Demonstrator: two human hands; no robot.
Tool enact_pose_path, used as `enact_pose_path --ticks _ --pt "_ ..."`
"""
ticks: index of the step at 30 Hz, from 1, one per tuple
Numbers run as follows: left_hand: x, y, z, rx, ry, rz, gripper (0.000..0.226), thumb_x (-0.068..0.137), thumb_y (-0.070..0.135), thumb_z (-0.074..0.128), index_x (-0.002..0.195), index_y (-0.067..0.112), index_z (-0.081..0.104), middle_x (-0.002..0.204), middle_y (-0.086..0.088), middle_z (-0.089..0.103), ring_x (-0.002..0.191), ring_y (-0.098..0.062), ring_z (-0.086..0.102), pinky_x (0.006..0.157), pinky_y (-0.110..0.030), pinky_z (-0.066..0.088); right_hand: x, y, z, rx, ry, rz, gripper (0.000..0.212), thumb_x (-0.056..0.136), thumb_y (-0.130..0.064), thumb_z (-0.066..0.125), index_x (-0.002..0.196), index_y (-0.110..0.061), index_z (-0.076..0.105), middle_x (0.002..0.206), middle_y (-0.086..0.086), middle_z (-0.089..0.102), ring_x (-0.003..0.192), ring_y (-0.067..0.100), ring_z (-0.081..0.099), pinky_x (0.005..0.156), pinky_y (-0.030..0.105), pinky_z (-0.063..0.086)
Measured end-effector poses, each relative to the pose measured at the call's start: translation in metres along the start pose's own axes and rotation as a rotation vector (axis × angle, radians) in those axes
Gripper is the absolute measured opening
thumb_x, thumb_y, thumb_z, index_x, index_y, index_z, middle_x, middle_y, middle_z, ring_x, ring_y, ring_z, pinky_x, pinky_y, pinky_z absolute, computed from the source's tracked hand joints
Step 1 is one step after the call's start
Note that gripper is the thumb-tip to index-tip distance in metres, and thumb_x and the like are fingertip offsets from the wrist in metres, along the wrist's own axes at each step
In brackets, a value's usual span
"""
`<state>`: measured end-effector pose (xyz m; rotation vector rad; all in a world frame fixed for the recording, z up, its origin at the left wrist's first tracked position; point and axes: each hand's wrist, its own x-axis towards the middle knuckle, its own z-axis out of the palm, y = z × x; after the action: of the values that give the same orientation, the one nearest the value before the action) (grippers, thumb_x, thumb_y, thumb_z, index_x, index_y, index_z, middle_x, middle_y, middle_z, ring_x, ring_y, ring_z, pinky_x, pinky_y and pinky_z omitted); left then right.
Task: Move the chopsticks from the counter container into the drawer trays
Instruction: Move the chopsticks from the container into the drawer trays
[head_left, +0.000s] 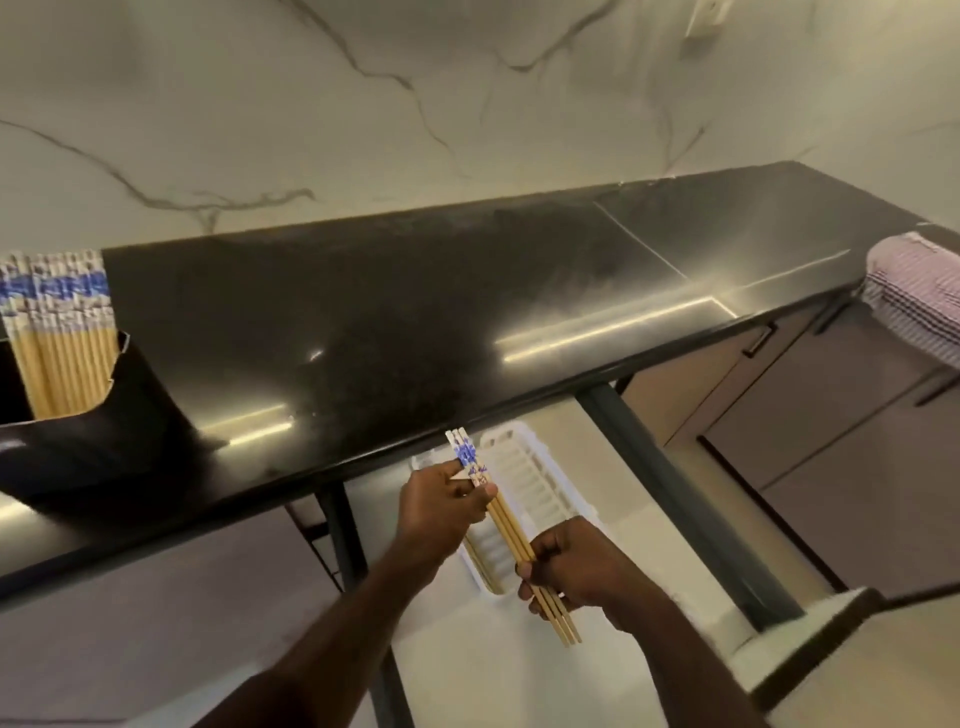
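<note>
Marble wall behind a glossy black table. Both hands grip one small bundle of chopsticks, tan with blue-and-white patterned tops, over the white drawer tray: left hand near the tops, right hand near the tips. More sit in the black container, cut off at left. Pattern too blurry to read.

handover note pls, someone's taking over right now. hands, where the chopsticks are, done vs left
Left hand: shut on the patterned top end of a small bundle of chopsticks.
Right hand: shut on the same bundle near its plain tips.
The bundle is held over the white tray in the open drawer, not yet set down.
The black container on the counter at far left holds many more chopsticks.
Done: none visibly in the tray. Left: lay this bundle down, then fetch the rest.
</note>
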<state>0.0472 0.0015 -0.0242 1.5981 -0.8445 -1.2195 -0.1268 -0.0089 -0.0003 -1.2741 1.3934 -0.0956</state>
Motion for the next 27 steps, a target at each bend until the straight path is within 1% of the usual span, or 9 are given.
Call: enact_pose_path --ticks 4,7,9,14,17,19,21,24,27 --pt "0.018 -0.036 0.014 0.126 0.026 -0.099 0.014 0.081 0.014 0.076 0.093 0.011 0.069 0.086 0.002 0.076 0.076 -0.011 0.074 0.076 -0.033 0.061 0.033 0.02 0.005 -0.041 0.008 0.088 0.012 0.084 -0.003 0.064 0.079 0.005 0.072 0.069 0.016 0.069 0.056 0.024 0.066 0.06 0.035 0.06" --pt "0.04 -0.053 0.018 0.357 0.0 -0.051 0.021 0.086 0.022 0.072 0.101 0.008 0.067 0.099 -0.004 0.074 0.088 -0.019 0.072 0.085 -0.041 0.058 0.064 0.025 0.013 -0.059 0.025 0.126 0.012 0.086 -0.004 0.062 0.077 0.002 0.07 0.066 0.015 0.068 0.054 0.024 0.065 0.06 0.034 0.06" --pt "0.055 -0.063 0.019 0.472 -0.023 -0.032 0.026 0.09 0.026 0.067 0.11 0.01 0.064 0.11 -0.006 0.071 0.099 -0.024 0.069 0.092 -0.044 0.054 0.088 0.026 0.018 -0.06 0.035 0.161 0.013 0.086 -0.002 0.061 0.075 0.002 0.068 0.065 0.016 0.067 0.054 0.026 0.065 0.065 0.041 0.061" --pt "0.095 -0.09 0.016 0.718 -0.071 0.01 0.028 0.097 0.027 0.055 0.121 0.013 0.06 0.118 -0.004 0.066 0.109 -0.024 0.063 0.097 -0.038 0.05 0.144 0.023 0.028 -0.161 0.065 0.199 0.019 0.082 -0.009 0.07 0.093 0.007 0.068 0.08 0.019 0.074 0.07 0.033 0.073 0.073 0.049 0.061" --pt "0.116 -0.109 0.008 1.029 -0.15 0.07 0.035 0.101 0.029 0.045 0.132 0.014 0.054 0.138 -0.009 0.054 0.135 -0.028 0.043 0.117 -0.05 0.02 0.171 0.023 0.035 -0.227 0.062 0.213 0.02 0.085 -0.013 0.07 0.096 0.002 0.066 0.083 0.015 0.074 0.073 0.027 0.074 0.072 0.044 0.062" --pt "0.125 -0.12 0.006 1.225 -0.168 0.154 0.041 0.102 0.028 0.04 0.141 0.015 0.045 0.152 -0.011 0.038 0.145 -0.03 0.024 0.119 -0.049 -0.002 0.184 0.024 0.041 -0.303 0.071 0.211 0.023 0.082 -0.015 0.073 0.098 -0.001 0.065 0.087 0.011 0.073 0.075 0.025 0.073 0.075 0.039 0.061" --pt "0.135 -0.127 0.009 1.193 -0.164 0.147 0.042 0.101 0.024 0.039 0.142 0.015 0.044 0.156 -0.011 0.032 0.146 -0.028 0.02 0.118 -0.043 -0.003 0.191 0.026 0.049 -0.397 0.125 0.2 0.025 0.081 -0.018 0.073 0.099 -0.006 0.061 0.09 0.005 0.068 0.079 0.021 0.068 0.072 0.03 0.056" --pt "0.147 -0.122 0.017 1.119 -0.095 -0.106 0.05 0.101 0.037 0.037 0.149 0.027 0.031 0.163 0.003 0.012 0.15 -0.019 0.001 0.118 -0.034 -0.002 0.197 0.032 0.059 -0.507 0.183 0.178 0.019 0.084 -0.02 0.068 0.096 -0.012 0.057 0.091 0.004 0.061 0.082 0.019 0.061 0.071 0.027 0.049" --pt "0.156 -0.127 0.021 1.34 -0.198 -0.1 0.05 0.102 0.039 0.033 0.15 0.027 0.028 0.163 0.003 0.009 0.149 -0.022 -0.009 0.114 -0.037 -0.014 0.2 0.037 0.066 -0.564 0.227 0.144 0.026 0.085 -0.024 0.068 0.107 -0.012 0.062 0.099 0.005 0.064 0.089 0.02 0.062 0.081 0.028 0.05"
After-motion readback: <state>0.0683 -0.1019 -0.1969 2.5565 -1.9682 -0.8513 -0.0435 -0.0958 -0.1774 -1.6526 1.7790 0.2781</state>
